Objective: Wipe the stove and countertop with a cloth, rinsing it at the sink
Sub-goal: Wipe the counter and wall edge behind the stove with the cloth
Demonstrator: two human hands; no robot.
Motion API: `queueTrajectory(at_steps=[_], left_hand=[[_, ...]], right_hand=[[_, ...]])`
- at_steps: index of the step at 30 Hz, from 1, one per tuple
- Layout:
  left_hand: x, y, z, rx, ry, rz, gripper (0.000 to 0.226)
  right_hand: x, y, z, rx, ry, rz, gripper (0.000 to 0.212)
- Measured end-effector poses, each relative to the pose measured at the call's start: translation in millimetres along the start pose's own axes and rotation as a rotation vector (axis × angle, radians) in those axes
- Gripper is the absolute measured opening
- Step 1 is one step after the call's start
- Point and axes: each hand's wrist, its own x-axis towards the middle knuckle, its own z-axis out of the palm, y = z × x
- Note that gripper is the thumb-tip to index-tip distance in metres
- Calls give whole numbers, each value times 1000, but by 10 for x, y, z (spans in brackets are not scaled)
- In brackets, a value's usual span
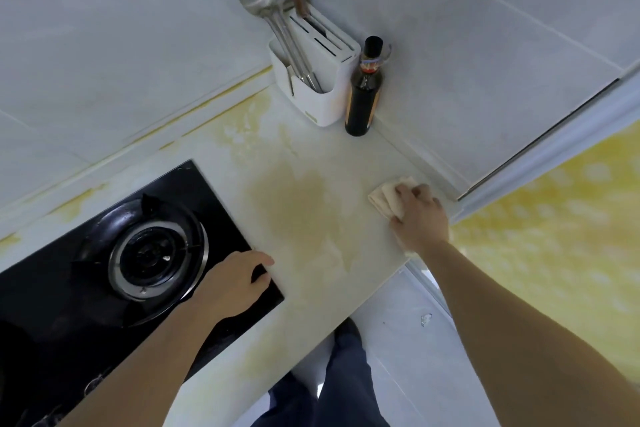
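Right hand (417, 218) is pressing the folded cloth (387, 197) onto the counter (311, 218) near its right edge, fingers curled over it, so that grip is closed on the cloth. Left hand (232, 282) is resting flat on the stove (86, 288) at its front right corner, fingers relaxed, gripping nothing. A yellowish stain is showing mid-counter. At the back corner, a holder (320, 80) with utensils is standing just beside a dark bottle (363, 94).

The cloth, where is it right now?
In the head view the cloth lies on the countertop near its right edge, under the right hand, well to the right of the stove.
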Motion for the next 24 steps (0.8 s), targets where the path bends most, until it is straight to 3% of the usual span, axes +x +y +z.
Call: queueTrajectory(at_steps=[16, 24], left_hand=[[-348, -306, 84, -94, 26, 90, 31], [-340, -367, 174, -52, 44, 148, 35]], right_hand=[[-1462, -1930, 504, 200, -136, -190, 70], [-1634, -1849, 690, 136, -18, -295, 71]])
